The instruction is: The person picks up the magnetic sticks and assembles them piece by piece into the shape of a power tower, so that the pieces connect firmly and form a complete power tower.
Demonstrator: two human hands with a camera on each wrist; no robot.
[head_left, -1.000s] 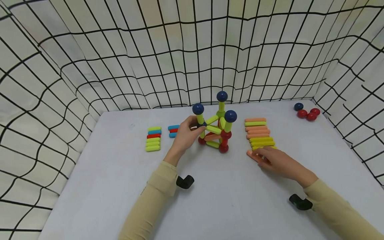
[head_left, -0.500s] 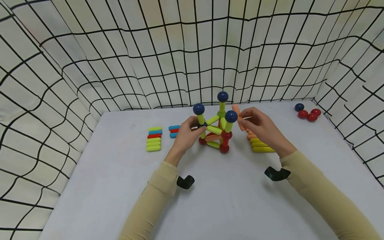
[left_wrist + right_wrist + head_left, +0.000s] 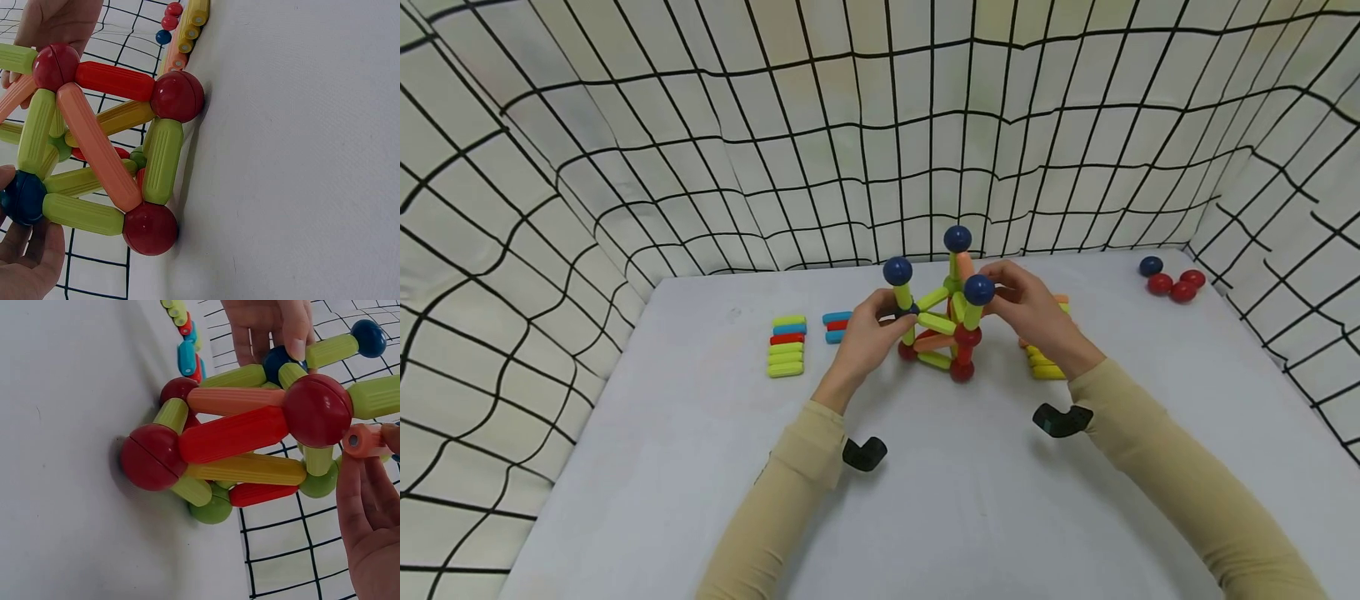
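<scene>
A construction of magnetic-looking rods and balls (image 3: 936, 323) stands upright on the table, with a blue ball topping each of its three posts. My left hand (image 3: 867, 340) holds the dark blue ball (image 3: 24, 197) midway up the left post, thumb and fingers around it. My right hand (image 3: 1033, 312) is behind the right post and pinches a salmon-orange rod (image 3: 964, 266). That rod leans near the back post, below its top blue ball (image 3: 957, 238). In the right wrist view, the rod's round end (image 3: 355, 440) is close beside a red ball (image 3: 317, 411); whether they touch I cannot tell.
Loose yellow and orange rods (image 3: 1047, 367) lie right of the construction, partly behind my right hand. Short coloured rods (image 3: 786, 350) line up at the left, others (image 3: 837, 327) nearer. Several loose balls (image 3: 1182, 291) sit at the far right. A black grid net (image 3: 850, 167) surrounds the table.
My right hand picked up the salmon-orange rod from the right-hand row and carried it up and left to the construction. My left hand stayed on the blue ball.
</scene>
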